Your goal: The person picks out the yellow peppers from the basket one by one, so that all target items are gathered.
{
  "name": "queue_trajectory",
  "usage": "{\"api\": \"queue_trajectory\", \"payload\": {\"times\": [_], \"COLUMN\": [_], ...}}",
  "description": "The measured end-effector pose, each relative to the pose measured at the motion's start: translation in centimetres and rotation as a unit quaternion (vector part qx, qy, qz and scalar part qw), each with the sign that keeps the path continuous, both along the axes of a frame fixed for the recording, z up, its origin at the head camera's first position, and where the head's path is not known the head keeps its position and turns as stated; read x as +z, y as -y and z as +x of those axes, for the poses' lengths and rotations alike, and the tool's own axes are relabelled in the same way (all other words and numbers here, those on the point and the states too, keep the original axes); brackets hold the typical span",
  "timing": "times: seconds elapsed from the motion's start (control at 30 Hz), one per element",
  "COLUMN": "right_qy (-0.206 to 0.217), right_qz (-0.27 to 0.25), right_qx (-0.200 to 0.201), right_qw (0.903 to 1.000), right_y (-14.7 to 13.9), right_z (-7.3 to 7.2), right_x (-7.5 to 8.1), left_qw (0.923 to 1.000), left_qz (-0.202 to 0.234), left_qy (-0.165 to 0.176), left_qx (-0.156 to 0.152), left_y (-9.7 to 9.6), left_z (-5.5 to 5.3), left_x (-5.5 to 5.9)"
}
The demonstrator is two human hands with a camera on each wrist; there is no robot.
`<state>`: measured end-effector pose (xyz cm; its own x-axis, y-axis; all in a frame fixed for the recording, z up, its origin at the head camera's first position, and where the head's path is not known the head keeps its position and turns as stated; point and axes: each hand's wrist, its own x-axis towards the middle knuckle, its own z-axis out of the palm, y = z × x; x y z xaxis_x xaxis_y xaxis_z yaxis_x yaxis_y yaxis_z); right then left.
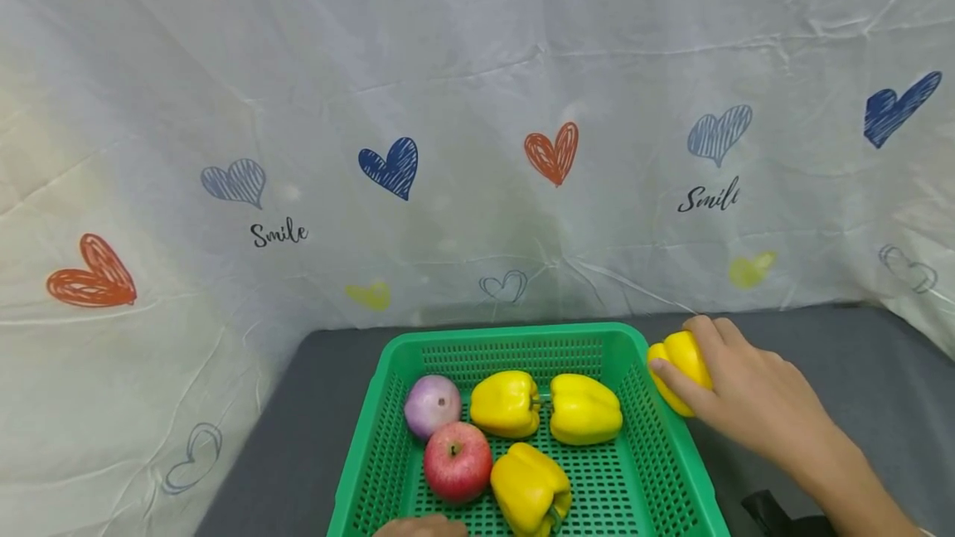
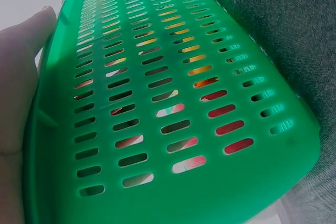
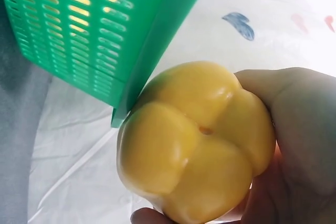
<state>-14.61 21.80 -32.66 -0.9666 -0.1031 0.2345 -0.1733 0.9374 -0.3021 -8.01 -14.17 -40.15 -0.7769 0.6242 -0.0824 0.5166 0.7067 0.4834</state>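
My right hand (image 1: 753, 384) grips a yellow bell pepper (image 1: 682, 367) at the right rim of the green basket (image 1: 515, 332), thumb on its near side. The right wrist view shows the pepper's lobed bottom (image 3: 199, 135) close against the basket's outer edge. Inside the basket are three more yellow bell peppers (image 1: 585, 410), a red apple (image 1: 458, 462) and a purple onion (image 1: 433, 406). My left hand (image 1: 421, 528) shows only partly at the bottom of the head view. In the left wrist view its thumb (image 2: 37, 27) lies along the basket's rim; its other fingers are hidden.
The basket stands on a dark grey cloth-covered table (image 1: 298, 437). A pale curtain (image 1: 462, 230) printed with hearts hangs behind and to the left. Near my right forearm lies a black object (image 1: 783, 518), partly cut off.
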Motion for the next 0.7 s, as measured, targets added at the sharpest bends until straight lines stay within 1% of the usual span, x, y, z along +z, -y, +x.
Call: {"api": "queue_trajectory", "payload": {"times": [0.1, 0.13, 0.17, 0.27, 0.4, 0.47, 0.53, 0.6, 0.67, 0.7], "right_qy": [0.008, 0.009, 0.009, 0.004, -0.014, -0.021, -0.026, -0.029, -0.029, -0.029], "right_qz": [-0.001, 0.001, 0.003, 0.013, 0.036, 0.043, 0.045, 0.043, 0.040, 0.039], "right_qx": [-0.002, -0.002, -0.003, -0.007, -0.013, -0.011, -0.010, -0.010, -0.009, -0.008], "right_qw": [1.0000, 1.0000, 0.9999, 0.9999, 0.9992, 0.9988, 0.9986, 0.9986, 0.9987, 0.9988], "right_y": [-0.1, -0.1, -0.1, -0.3, -0.7, -0.9, -1.0, -1.1, -1.2, -1.3], "right_z": [-0.1, -0.2, -0.2, -0.4, -0.5, -0.6, -0.7, -0.8, -0.9, -1.0], "right_x": [0.1, 0.1, 0.0, -0.1, -0.4, -0.6, -0.9, -1.0, -1.1, -1.1], "left_qw": [0.9999, 0.9997, 0.9995, 0.9991, 0.9984, 0.9976, 0.9943, 0.9884, 0.9831, 0.9797], "left_qz": [-0.007, -0.011, -0.013, -0.013, -0.017, -0.020, -0.027, -0.035, -0.041, -0.042], "left_qy": [0.014, 0.023, 0.024, 0.022, 0.015, 0.004, -0.026, -0.056, -0.073, -0.087], "left_qx": [-0.004, -0.005, -0.011, -0.035, -0.052, -0.066, -0.100, -0.136, -0.163, -0.176], "left_y": [0.1, 0.1, 0.2, 0.5, 0.6, 0.6, 0.7, 0.9, 1.0, 1.1], "left_z": [0.0, -0.1, -0.1, -0.2, -0.4, -0.5, -0.6, -0.9, -1.0, -1.1], "left_x": [0.1, 0.2, 0.3, 0.3, 0.2, 0.2, 0.2, 0.3, 0.5, 0.6]}}
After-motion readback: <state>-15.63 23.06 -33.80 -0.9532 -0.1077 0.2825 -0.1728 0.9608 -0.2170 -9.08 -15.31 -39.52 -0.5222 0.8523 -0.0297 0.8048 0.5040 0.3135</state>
